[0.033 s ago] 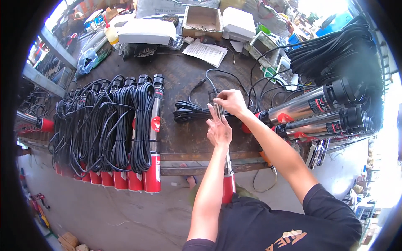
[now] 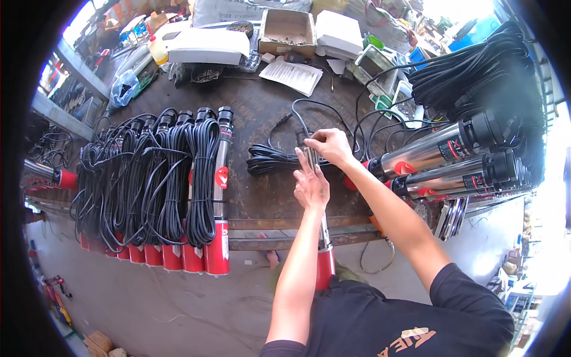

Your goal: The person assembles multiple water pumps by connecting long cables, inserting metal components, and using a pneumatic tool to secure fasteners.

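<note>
Left hand (image 2: 311, 189) and right hand (image 2: 331, 146), centre: unchanged since preceding frame; apparently mid-step. Left: part-curled along pump (image 2: 325, 271), forefinger extended; cannot tell how firmly gripping. Right: fingertips bunched at pump's top; cannot tell whether pinching anything. Pump: centre to lower centre, across edge of worktop (image 2: 256, 205). Coil (image 2: 270, 159): left of centre.

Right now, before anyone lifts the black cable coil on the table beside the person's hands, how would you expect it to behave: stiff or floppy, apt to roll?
The black cable coil would probably flex and sag, since its thin strands bend in many loops. Rolling seems unlikely, as it lies flat on the table.
</note>
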A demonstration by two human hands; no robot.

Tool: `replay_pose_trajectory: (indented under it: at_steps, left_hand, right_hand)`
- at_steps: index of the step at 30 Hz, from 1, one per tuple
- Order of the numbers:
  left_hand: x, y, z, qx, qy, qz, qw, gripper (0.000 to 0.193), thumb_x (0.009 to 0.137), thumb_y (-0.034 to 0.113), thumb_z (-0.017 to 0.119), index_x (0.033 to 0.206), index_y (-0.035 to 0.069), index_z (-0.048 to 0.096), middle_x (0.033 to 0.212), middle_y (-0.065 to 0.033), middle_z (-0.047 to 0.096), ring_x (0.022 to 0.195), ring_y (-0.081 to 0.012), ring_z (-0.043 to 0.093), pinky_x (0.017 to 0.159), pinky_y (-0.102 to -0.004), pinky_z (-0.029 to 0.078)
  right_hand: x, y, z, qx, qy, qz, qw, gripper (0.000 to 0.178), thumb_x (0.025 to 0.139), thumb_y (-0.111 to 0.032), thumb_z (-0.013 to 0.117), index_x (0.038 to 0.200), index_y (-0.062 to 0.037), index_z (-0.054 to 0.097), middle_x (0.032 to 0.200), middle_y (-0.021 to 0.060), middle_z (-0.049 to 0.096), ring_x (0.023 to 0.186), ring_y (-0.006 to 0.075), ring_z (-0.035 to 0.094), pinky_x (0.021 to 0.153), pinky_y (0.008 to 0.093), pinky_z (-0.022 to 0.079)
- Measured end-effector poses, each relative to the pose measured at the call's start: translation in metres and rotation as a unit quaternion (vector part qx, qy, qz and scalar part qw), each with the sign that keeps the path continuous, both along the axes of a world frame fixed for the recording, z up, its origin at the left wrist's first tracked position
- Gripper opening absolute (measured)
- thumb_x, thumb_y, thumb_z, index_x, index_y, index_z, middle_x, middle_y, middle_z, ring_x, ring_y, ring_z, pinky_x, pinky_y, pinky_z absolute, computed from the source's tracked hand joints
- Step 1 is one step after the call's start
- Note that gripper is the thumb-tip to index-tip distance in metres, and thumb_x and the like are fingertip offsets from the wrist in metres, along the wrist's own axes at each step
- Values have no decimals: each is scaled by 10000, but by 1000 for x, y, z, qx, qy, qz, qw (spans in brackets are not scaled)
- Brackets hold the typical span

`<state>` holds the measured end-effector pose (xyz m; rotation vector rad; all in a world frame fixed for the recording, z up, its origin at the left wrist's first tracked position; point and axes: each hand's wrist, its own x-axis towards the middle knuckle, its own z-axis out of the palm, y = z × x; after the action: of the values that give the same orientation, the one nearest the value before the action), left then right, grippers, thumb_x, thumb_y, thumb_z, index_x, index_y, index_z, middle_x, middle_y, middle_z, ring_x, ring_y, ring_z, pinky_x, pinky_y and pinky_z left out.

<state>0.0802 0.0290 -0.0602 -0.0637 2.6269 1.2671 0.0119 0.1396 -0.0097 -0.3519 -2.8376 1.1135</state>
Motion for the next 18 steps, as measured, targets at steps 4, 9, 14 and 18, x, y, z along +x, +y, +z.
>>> replay_pose_trajectory:
  at_steps: [4,9,14,18]
  left_hand:
    - [-3,0,0,-13,-20,-21,1000,690,1036,383,439,1622,279,90,1154,-269,578,932,-482,658,839,-571,511]
    - [-4,-2,0,5,-35,-14,999,648,1034,456,390,1617,294,160,1187,-254,581,1010,-489,638,885,-569,500]
    - [-4,-3,-2,11,-38,-13,999,657,1030,492,395,1616,288,179,1201,-260,589,1043,-477,631,888,-560,496]
    - [-2,1,-8,-11,5,-15,1000,651,1040,473,399,1620,299,159,1120,-243,592,925,-479,659,812,-570,526]
  right_hand:
    - [16,13,-19,-276,-32,-136,951,243,832,-238,804,920,-14,779,818,81,760,746,140,719,675,286,565]
    - [29,10,-40,-375,8,-134,917,236,848,-209,807,954,0,775,838,61,755,711,99,675,648,258,544]
    - [31,10,-57,-281,47,-88,955,172,869,-91,754,1001,20,751,871,70,745,764,109,677,705,254,552]
    - [34,2,-64,-138,86,-158,974,321,826,-256,823,993,-11,703,858,76,727,773,137,677,743,283,558]
